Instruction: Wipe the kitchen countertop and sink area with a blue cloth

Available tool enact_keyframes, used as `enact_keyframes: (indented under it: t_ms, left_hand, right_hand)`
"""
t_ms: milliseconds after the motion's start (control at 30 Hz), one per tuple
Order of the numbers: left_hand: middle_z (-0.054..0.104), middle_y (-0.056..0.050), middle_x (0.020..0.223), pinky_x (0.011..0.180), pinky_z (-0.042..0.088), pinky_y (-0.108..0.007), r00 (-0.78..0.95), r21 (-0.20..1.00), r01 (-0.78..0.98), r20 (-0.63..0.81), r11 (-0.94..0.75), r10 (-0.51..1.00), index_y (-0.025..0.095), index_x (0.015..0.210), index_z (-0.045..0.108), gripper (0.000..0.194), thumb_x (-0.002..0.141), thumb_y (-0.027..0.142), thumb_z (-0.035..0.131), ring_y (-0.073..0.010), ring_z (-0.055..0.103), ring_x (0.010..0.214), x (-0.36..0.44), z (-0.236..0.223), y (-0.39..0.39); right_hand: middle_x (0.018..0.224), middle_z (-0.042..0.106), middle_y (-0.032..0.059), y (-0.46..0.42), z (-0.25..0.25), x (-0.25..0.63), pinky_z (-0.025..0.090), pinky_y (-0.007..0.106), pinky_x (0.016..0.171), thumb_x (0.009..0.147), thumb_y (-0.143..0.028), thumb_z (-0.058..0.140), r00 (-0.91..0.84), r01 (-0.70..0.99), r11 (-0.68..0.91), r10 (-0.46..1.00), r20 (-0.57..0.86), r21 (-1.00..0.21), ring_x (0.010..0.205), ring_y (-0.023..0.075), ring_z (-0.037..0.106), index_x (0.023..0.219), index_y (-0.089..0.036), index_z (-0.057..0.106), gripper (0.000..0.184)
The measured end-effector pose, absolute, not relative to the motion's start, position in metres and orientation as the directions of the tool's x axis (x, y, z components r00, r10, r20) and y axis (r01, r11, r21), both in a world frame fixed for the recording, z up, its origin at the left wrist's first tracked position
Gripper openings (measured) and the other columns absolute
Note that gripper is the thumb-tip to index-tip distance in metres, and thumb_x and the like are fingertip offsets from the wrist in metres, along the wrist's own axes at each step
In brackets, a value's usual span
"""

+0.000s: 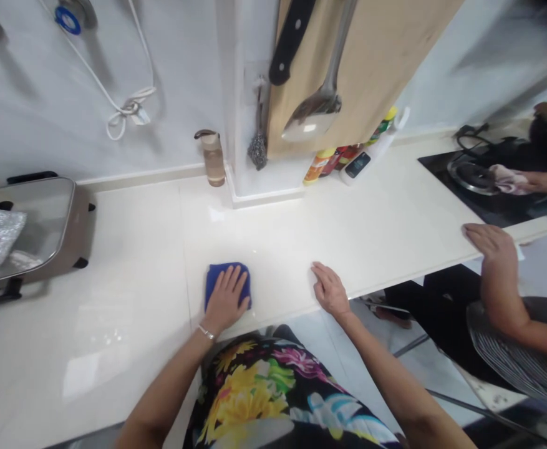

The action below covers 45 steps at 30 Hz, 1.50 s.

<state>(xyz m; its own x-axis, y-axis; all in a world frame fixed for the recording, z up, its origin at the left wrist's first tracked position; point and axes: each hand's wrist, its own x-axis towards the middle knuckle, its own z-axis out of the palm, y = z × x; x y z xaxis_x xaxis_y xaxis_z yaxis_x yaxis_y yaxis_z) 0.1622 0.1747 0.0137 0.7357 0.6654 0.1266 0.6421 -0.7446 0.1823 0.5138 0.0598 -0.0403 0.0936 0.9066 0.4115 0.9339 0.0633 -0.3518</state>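
Observation:
My left hand (227,298) lies flat on a folded blue cloth (211,279), its fingers stretched out over the fabric. The cloth rests on the white countertop (273,240) near the front edge. To its right, my right hand (332,290) rests at the counter's edge with the fingers loosely extended and nothing visible in it. A bracelet circles my left wrist.
A rectangular electric pan (74,231) holds a silvery cloth at left. A brown bottle (213,161) stands by the wall corner. Knife (289,47) and spatula (317,112) hang before a wooden board. At right, another person's hand wipes the cooktop (469,196) with a cloth.

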Motion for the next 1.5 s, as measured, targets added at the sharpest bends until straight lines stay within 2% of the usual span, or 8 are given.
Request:
enact_keyframes:
  t_ms: [167, 400, 567, 700, 800, 933, 1133, 1500]
  left_hand:
    - [0.028, -0.015, 0.164, 0.125, 0.021, -0.053, 0.64, 0.104, 0.749, 0.138, -0.654, 0.756, 0.012, 0.156, 0.03, 0.066, 0.096, 0.036, 0.045, -0.0301, 0.017, 0.154, 0.075, 0.012, 0.157]
    - [0.035, -0.02, 0.16, 0.123, 0.023, -0.057, 0.472, 0.103, 0.867, 0.151, -0.488, 0.869, 0.009, 0.153, 0.036, 0.065, 0.096, 0.039, 0.04, -0.0337, 0.026, 0.151, -0.039, 0.011, 0.151]
    - [0.033, -0.024, 0.159, 0.121, 0.024, -0.063, 0.198, 0.137, 0.965, 0.173, -0.223, 0.965, 0.006, 0.152, 0.036, 0.069, 0.095, 0.045, 0.035, -0.0388, 0.026, 0.15, -0.122, 0.018, 0.164]
    - [0.032, -0.013, 0.163, 0.118, 0.027, -0.068, -0.159, 0.182, 0.978, 0.307, 0.106, 0.938, 0.023, 0.156, 0.031, 0.069, 0.094, 0.053, 0.036, -0.0385, 0.031, 0.148, -0.163, 0.016, 0.176]
    - [0.03, -0.01, 0.164, 0.117, 0.025, -0.071, -0.301, 0.196, 0.95, 0.351, 0.244, 0.887, 0.026, 0.156, 0.029, 0.069, 0.094, 0.055, 0.035, -0.0402, 0.031, 0.148, -0.172, 0.007, 0.181]
    - [0.033, -0.014, 0.162, 0.119, 0.025, -0.069, -0.243, 0.15, 0.968, 0.369, 0.2, 0.897, 0.019, 0.156, 0.029, 0.073, 0.094, 0.055, 0.036, -0.0398, 0.03, 0.148, -0.152, -0.001, 0.174]
    - [0.033, -0.026, 0.159, 0.122, 0.021, -0.063, 0.078, 0.11, 0.988, 0.252, -0.109, 0.965, 0.005, 0.155, 0.029, 0.071, 0.097, 0.045, 0.036, -0.0385, 0.024, 0.151, -0.059, 0.012, 0.148]
    - [0.024, -0.019, 0.165, 0.124, 0.016, -0.061, 0.505, 0.15, 0.841, 0.122, -0.519, 0.854, 0.012, 0.159, 0.018, 0.072, 0.096, 0.039, 0.041, -0.0345, 0.016, 0.154, 0.061, 0.015, 0.136]
  right_hand:
    - [0.145, 0.055, 0.011, 0.059, -0.041, 0.515, 0.044, 0.053, 0.116, 0.09, -0.012, 0.044, 0.103, 0.93, 0.05, 0.915, 0.389, -0.365, 0.136, 0.0265, 0.05, 0.14, -0.021, 0.05, 0.051]
    - [0.144, 0.056, 0.0107, 0.058, -0.042, 0.518, 0.044, 0.054, 0.115, 0.09, -0.014, 0.045, 0.101, 0.931, 0.053, 0.914, 0.393, -0.361, 0.135, 0.027, 0.051, 0.14, -0.021, 0.052, 0.051]
    - [0.142, 0.058, 0.0107, 0.058, -0.039, 0.518, 0.046, 0.052, 0.113, 0.089, -0.013, 0.046, 0.095, 0.931, 0.066, 0.907, 0.41, -0.36, 0.133, 0.0264, 0.053, 0.138, -0.022, 0.053, 0.051]
    - [0.141, 0.059, 0.0105, 0.059, -0.035, 0.515, 0.047, 0.052, 0.112, 0.089, -0.013, 0.046, 0.106, 0.933, 0.049, 0.91, 0.401, -0.357, 0.131, 0.0265, 0.054, 0.137, -0.022, 0.054, 0.05]
    - [0.141, 0.059, 0.0108, 0.059, -0.034, 0.513, 0.046, 0.052, 0.113, 0.088, -0.012, 0.046, 0.119, 0.935, 0.031, 0.91, 0.397, -0.353, 0.132, 0.0268, 0.054, 0.137, -0.021, 0.054, 0.05]
    - [0.142, 0.058, 0.0115, 0.059, -0.034, 0.511, 0.046, 0.052, 0.114, 0.088, -0.012, 0.048, 0.111, 0.937, 0.049, 0.897, 0.427, -0.347, 0.133, 0.0267, 0.053, 0.139, -0.02, 0.052, 0.051]
    - [0.143, 0.058, 0.0101, 0.059, -0.034, 0.511, 0.045, 0.052, 0.115, 0.088, -0.011, 0.048, 0.144, 0.921, 0.038, 0.893, 0.426, -0.389, 0.133, 0.0256, 0.053, 0.139, -0.022, 0.052, 0.052]
    - [0.144, 0.056, 0.0104, 0.06, -0.03, 0.512, 0.043, 0.054, 0.117, 0.088, -0.011, 0.046, 0.165, 0.908, 0.004, 0.915, 0.368, -0.418, 0.135, 0.026, 0.051, 0.139, -0.022, 0.052, 0.053]
